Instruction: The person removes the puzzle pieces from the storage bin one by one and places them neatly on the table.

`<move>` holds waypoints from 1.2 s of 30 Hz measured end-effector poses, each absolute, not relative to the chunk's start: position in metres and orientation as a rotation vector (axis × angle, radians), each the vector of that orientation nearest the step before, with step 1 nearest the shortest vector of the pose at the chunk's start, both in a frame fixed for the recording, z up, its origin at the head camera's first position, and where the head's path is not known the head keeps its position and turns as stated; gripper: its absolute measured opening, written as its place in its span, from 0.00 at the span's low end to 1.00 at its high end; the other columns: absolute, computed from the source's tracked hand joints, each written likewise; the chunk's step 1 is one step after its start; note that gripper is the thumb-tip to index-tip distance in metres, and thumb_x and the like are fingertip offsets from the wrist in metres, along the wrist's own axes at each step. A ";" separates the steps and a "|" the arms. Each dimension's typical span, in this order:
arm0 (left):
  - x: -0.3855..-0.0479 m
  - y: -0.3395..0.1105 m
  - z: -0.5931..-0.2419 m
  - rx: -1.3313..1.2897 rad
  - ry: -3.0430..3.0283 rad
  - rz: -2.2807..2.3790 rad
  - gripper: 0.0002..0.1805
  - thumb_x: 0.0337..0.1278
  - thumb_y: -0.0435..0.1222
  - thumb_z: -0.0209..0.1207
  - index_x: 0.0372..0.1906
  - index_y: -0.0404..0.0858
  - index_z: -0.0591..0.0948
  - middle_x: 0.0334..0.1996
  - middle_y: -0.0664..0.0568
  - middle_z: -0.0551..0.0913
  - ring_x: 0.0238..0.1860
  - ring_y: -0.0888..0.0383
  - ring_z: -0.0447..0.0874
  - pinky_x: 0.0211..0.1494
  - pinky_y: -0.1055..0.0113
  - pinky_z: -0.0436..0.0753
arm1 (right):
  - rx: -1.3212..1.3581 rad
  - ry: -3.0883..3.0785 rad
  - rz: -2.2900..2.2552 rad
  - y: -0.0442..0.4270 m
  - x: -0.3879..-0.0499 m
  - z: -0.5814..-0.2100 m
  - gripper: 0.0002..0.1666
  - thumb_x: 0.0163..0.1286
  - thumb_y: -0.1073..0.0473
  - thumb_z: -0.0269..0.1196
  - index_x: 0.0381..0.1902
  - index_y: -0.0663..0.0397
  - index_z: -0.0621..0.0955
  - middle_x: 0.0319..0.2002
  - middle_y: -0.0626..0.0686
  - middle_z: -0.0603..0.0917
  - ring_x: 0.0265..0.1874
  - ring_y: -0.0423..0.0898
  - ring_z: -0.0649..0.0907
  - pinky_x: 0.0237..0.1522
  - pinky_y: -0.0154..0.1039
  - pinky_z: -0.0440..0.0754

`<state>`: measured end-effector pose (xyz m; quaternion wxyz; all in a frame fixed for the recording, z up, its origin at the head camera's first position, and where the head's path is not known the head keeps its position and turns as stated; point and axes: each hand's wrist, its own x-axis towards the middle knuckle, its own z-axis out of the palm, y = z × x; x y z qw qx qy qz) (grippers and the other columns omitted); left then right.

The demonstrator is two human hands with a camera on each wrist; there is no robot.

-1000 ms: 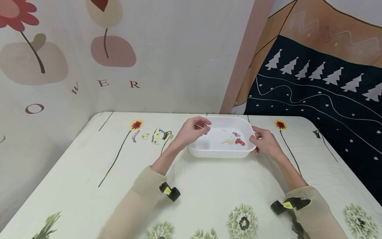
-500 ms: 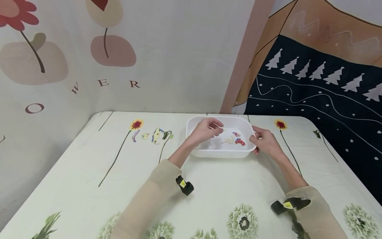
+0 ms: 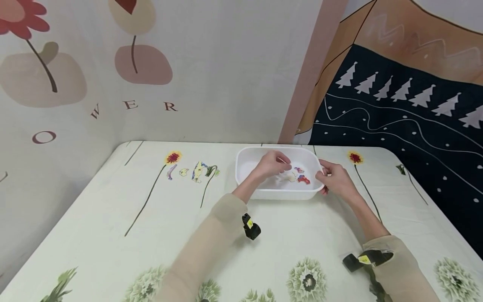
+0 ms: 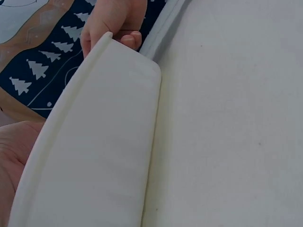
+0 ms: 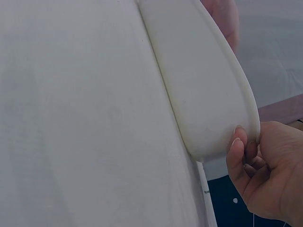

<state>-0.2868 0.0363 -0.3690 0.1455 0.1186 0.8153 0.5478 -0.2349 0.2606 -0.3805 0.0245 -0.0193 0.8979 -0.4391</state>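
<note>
A white plastic tray (image 3: pixel 281 194) stands on the table near its far edge. My right hand (image 3: pixel 337 180) grips the tray's right rim; in the right wrist view its fingers (image 5: pixel 236 142) curl at the tray's corner. My left hand (image 3: pixel 273 164) hovers inside the tray with fingers loosely bent, and nothing shows between them. Small, flat, irregular pieces lie on the tray floor: a red one (image 3: pixel 303 180), a purple one (image 3: pixel 299 170) and a pale cream one (image 3: pixel 289 177) just beside the left fingertips. In the left wrist view the tray wall (image 4: pixel 99 127) partly hides the left hand.
Left of the tray, several small flat coloured pieces lie on the flower-printed tablecloth (image 3: pixel 286 235), among them a purple strip (image 3: pixel 171 172), a small yellow one (image 3: pixel 183 172) and a larger yellow-and-blue one (image 3: pixel 197 172). A hanging printed cloth (image 3: pixel 226 84) stands behind the table.
My left hand has moved right, from the tray's left rim to over its middle, now covering a small pale piece seen earlier. The right hand and the tray keep their places.
</note>
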 end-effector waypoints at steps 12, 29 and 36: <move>-0.288 0.046 -0.377 0.362 2.452 1.326 0.12 0.59 0.32 0.69 0.46 0.33 0.83 0.38 0.49 0.81 0.36 0.58 0.75 0.37 0.70 0.72 | -0.062 2.787 -1.354 0.261 -0.236 -0.381 0.38 0.69 0.65 0.53 0.75 0.71 0.61 0.33 0.62 0.77 0.16 0.46 0.81 0.21 0.37 0.82; -0.281 0.045 -0.378 0.525 2.544 1.070 0.06 0.58 0.31 0.70 0.35 0.36 0.83 0.30 0.52 0.80 0.32 0.59 0.73 0.36 0.71 0.73 | -0.057 2.779 -1.369 0.262 -0.236 -0.382 0.38 0.69 0.65 0.53 0.75 0.70 0.61 0.32 0.61 0.75 0.16 0.46 0.81 0.22 0.37 0.83; -0.281 0.044 -0.380 0.579 2.492 1.168 0.03 0.62 0.31 0.67 0.37 0.34 0.85 0.28 0.51 0.79 0.29 0.60 0.72 0.32 0.73 0.71 | -0.060 2.779 -1.375 0.262 -0.237 -0.384 0.38 0.68 0.65 0.54 0.75 0.69 0.62 0.32 0.63 0.77 0.15 0.46 0.81 0.21 0.37 0.83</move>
